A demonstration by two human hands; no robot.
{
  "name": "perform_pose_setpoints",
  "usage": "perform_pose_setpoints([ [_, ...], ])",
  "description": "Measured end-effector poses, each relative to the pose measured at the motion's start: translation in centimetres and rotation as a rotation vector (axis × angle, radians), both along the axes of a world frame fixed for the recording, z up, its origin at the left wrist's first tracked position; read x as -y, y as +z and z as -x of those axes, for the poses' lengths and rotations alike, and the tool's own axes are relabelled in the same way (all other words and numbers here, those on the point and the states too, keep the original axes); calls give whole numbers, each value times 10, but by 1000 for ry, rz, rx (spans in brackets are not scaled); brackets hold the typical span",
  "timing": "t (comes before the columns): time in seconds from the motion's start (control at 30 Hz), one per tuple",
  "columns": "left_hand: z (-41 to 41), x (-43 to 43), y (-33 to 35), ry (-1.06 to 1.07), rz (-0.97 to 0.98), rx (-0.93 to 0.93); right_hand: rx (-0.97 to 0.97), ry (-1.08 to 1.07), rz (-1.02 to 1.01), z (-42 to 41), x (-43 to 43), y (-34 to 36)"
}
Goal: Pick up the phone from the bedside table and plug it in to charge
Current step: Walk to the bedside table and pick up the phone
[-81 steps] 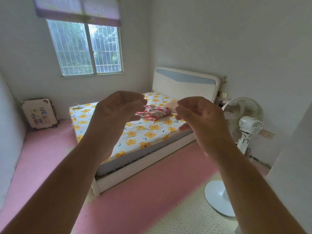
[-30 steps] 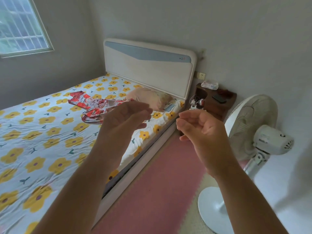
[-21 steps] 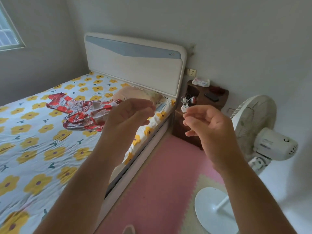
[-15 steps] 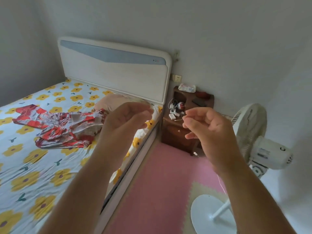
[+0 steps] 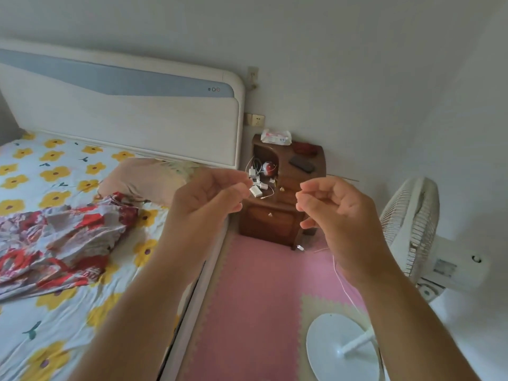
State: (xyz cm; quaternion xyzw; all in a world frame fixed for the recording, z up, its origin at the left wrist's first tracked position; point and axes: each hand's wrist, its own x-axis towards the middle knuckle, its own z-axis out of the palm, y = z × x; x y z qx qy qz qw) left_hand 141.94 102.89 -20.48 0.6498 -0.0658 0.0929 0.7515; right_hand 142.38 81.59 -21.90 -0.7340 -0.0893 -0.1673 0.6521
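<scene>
A dark phone (image 5: 301,164) lies flat on top of the brown wooden bedside table (image 5: 277,218), beside the headboard in the room's corner. A tangle of white chargers and cables (image 5: 257,185) spills out of the table's open shelf. A wall socket (image 5: 255,120) sits above the table, next to the headboard. My left hand (image 5: 209,196) and my right hand (image 5: 338,210) are raised in front of me, fingers loosely curled, holding nothing. Both are well short of the table.
The bed (image 5: 55,171) with its flowered sheet, a pillow (image 5: 143,178) and crumpled red cloth fills the left. A white standing fan (image 5: 412,229) with a round base (image 5: 341,350) stands at the right. A tissue pack (image 5: 275,136) is on the table. Pink floor mats run between bed and fan.
The view has swung right and moved closer, so the bedside table now sits centred behind my hands. Both hands keep the same raised, curled pose.
</scene>
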Motion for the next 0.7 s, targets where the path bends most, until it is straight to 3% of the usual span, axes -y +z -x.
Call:
perform_pose_setpoints([
  [0.7,-296,82,-32,-94,-58,-128,-115,-107,-54,-274,69,-31],
])
